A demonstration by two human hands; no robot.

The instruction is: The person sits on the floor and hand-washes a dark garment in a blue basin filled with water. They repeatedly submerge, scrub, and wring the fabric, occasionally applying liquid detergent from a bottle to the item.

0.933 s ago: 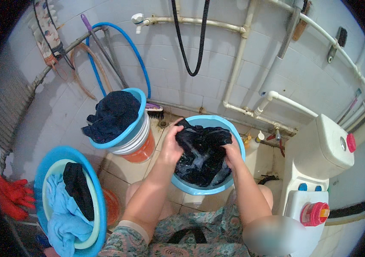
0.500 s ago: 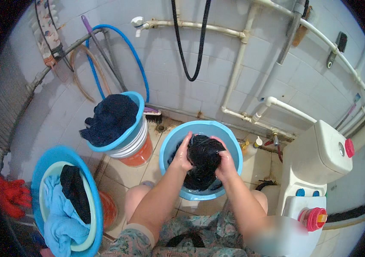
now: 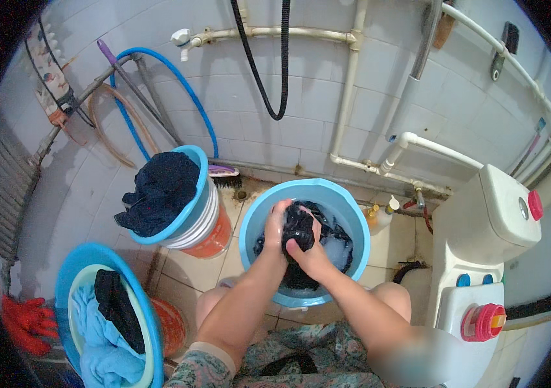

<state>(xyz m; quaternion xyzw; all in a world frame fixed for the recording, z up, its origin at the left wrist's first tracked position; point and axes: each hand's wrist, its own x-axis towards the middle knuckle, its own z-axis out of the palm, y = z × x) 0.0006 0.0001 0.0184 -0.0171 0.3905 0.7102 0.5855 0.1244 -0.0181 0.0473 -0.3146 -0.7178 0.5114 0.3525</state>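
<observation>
Over a light blue basin [image 3: 361, 223] on the floor, I squeeze a wet black garment [image 3: 297, 229] between both hands. My left hand [image 3: 276, 227] presses its left side, fingers curled over the top. From the right, my right hand [image 3: 310, 253] wraps round it, the thumb lying across the front. The bunched part is held up, while more dark cloth [image 3: 300, 277] lies below in the basin. Whitish, sudsy water [image 3: 336, 249] shows to the right of my hands. What kind of garment it is I cannot tell.
Dark clothes [image 3: 162, 191] fill a blue basin on a bucket [image 3: 207, 229] at the left. Nearer, a tub [image 3: 76, 262] holds a light blue cloth [image 3: 97, 330] and a black one. Bottles [image 3: 384, 215] and a toilet [image 3: 476, 213] stand right. A brush [image 3: 227, 178] lies behind.
My hands have come closer together, bunching the black garment into a tighter wad. My right hand has moved left, and more sudsy water shows. The whole view has shifted slightly.
</observation>
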